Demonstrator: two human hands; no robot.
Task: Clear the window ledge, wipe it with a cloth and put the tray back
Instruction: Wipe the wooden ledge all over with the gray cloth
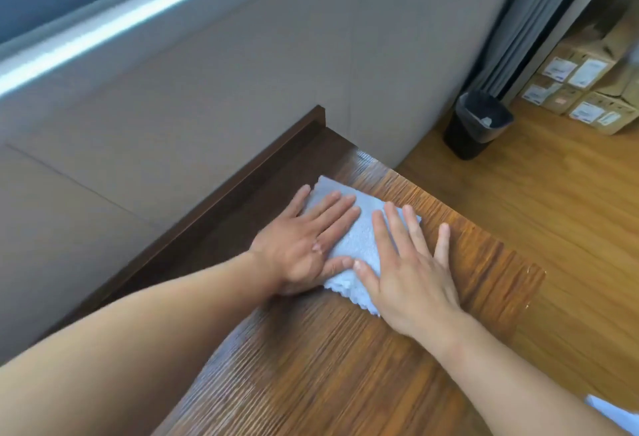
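A light blue folded cloth point(361, 242) lies flat on the dark wooden window ledge point(311, 366), near its far end. My left hand point(304, 242) presses on the cloth's left half with straight, spread fingers. My right hand point(408, 269) presses on its right half, fingers also straight, the outer fingers reaching past the cloth onto the wood. No tray is in view.
A dark raised wooden strip point(242, 190) runs along the ledge's wall side. The ledge ends near a grey wall corner. On the wood floor to the right stand a black waste bin point(477, 124) and stacked cardboard boxes point(594, 90), beside a grey curtain point(518, 21).
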